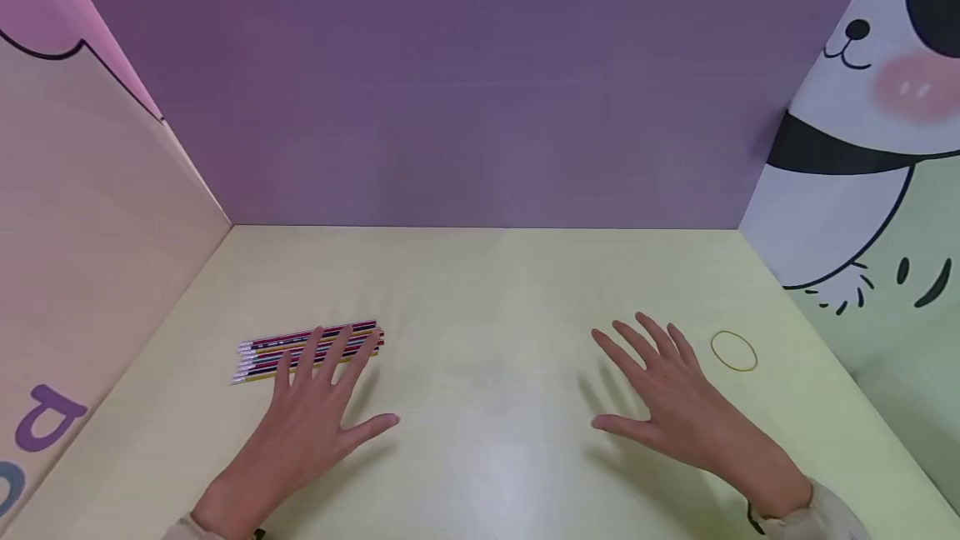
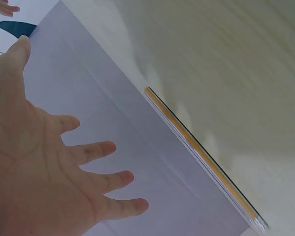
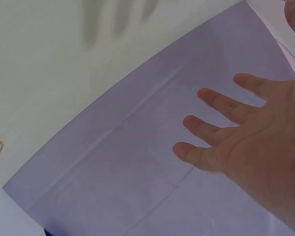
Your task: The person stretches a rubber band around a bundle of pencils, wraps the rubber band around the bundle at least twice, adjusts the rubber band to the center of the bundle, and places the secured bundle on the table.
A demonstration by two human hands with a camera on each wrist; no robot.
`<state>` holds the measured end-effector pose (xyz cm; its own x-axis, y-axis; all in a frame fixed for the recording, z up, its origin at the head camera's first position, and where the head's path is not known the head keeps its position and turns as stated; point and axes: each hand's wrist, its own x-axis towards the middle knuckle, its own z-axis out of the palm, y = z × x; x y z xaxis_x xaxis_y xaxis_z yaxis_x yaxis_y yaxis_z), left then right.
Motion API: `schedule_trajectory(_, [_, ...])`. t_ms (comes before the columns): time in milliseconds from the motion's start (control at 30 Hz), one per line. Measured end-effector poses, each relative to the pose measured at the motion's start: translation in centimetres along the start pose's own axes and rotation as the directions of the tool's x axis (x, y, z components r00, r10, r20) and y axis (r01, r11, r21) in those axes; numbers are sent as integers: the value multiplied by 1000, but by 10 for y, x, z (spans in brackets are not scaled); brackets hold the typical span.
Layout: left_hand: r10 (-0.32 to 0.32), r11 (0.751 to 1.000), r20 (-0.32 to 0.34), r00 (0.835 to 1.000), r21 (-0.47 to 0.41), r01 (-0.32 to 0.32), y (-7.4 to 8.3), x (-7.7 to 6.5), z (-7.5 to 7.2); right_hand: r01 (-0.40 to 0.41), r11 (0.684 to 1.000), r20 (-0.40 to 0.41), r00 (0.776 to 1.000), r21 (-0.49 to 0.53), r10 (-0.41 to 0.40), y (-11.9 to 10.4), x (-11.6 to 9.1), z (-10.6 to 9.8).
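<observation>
Several striped pencils point(image 1: 258, 350) lie side by side at the left of the table, partly covered by the left hand's fingers in the head view. In the left wrist view the pencils point(image 2: 201, 155) show edge-on, apart from the fingers. My left hand point(image 1: 311, 423) hovers over the table with fingers spread, holding nothing. On the other side my right hand point(image 1: 678, 407) is also raised, palm down and fingers spread, with nothing in it. A thin yellow rubber band point(image 1: 735, 351) lies in a loop just right of the right hand's fingertips.
The pale table point(image 1: 487, 298) meets a purple back wall point(image 1: 480, 90). A pinkish side wall point(image 1: 97, 215) with letters stands on the left. On the right rises a pale green wall point(image 1: 885, 340) with a panda drawing.
</observation>
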<state>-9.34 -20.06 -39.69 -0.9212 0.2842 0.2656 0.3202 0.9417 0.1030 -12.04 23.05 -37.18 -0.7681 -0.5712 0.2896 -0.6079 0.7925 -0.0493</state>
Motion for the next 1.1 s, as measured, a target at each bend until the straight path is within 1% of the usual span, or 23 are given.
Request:
schedule_trajectory(133, [-19, 1000, 37, 999, 7, 19, -7, -4, -4, 50, 999, 3, 999, 7, -50, -5, 9, 5])
schedule_trajectory(233, [-26, 1000, 51, 998, 1, 26, -16, -6, -8, 66, 996, 37, 997, 67, -68, -10, 20, 6])
schedule_trajectory(267, [-24, 1000, 52, 998, -10, 25, -19, -6, -10, 55, 992, 62, 996, 117, -62, -12, 24, 5])
schedule_trajectory(300, [-21, 999, 52, 998, -24, 22, -22, -7, -11, 34, 980, 98, 994, 194, -54, -14, 28, 5])
schedule_trajectory(333, [-18, 999, 49, 999, -47, 21, -25, -7, -12, 3, 958, 139, 989, 285, -44, -16, 33, 4])
schedule_trajectory(367, [-16, 997, 44, 999, -77, 19, -28, -7, -12, -29, 920, 178, 983, 390, -45, -18, 37, 3])
schedule_trajectory(400, [-16, 993, 40, 999, -115, 21, -31, -7, -13, -61, 866, 212, 976, 496, -52, -21, 42, 3])
schedule_trajectory(433, [-18, 986, 32, 999, -164, 23, -34, -7, -14, -99, 799, 243, 968, 593, -61, -23, 48, 2])
schedule_trajectory(500, [-30, 960, 20, 999, -280, 34, -41, -8, -15, -170, 644, 291, 953, 746, -85, -28, 58, 2])
schedule_trajectory(567, [-40, 918, -4, 999, -396, 35, -47, -9, -16, -210, 527, 308, 945, 823, -105, -33, 69, 4])
schedule_trajectory(633, [-68, 868, -20, 997, -495, 49, -54, -10, -18, -259, 447, 330, 940, 856, -87, -39, 80, 8])
schedule_trajectory(733, [-137, 800, -31, 990, -593, 93, -64, -13, -22, -331, 337, 365, 930, 881, -42, -47, 96, 15])
schedule_trajectory(767, [-165, 768, -22, 986, -630, 114, -67, -15, -23, -350, 287, 375, 927, 892, -33, -50, 101, 18])
schedule_trajectory(800, [-189, 731, -12, 982, -670, 133, -71, -16, -24, -367, 233, 382, 924, 901, -25, -54, 107, 21])
schedule_trajectory(833, [-204, 684, -3, 979, -716, 140, -75, -17, -25, -380, 172, 390, 921, 909, -24, -57, 113, 24])
schedule_trajectory(867, [-214, 608, 9, 977, -782, 140, -80, -18, -26, -391, 106, 396, 918, 914, -28, -61, 118, 28])
schedule_trajectory(900, [-218, 523, 17, 976, -842, 131, -84, -18, -26, -403, 48, 405, 914, 914, -32, -65, 124, 32])
schedule_trajectory(933, [-221, 428, 21, 975, -896, 116, -89, -19, -27, -414, -13, 414, 910, 910, -35, -69, 130, 36])
schedule_trajectory(967, [-222, 328, 23, 975, -940, 97, -93, -19, -27, -424, -63, 422, 906, 903, -40, -74, 136, 40])
schedule_trajectory(1000, [-227, 232, 22, 974, -970, 76, -98, -20, -27, -432, -100, 430, 902, 896, -41, -78, 141, 44])
schedule_trajectory(1033, [-230, 144, 19, 973, -988, 53, -102, -20, -26, -438, -131, 436, 899, 889, -44, -83, 146, 47])
schedule_trajectory(1067, [-240, 68, 15, 971, -997, 33, -106, -21, -26, -440, -152, 440, 897, 885, -40, -88, 150, 51])
schedule_trajectory(1100, [-251, 21, 11, 968, -1000, 17, -110, -22, -25, -439, -166, 440, 897, 883, -35, -92, 154, 54])
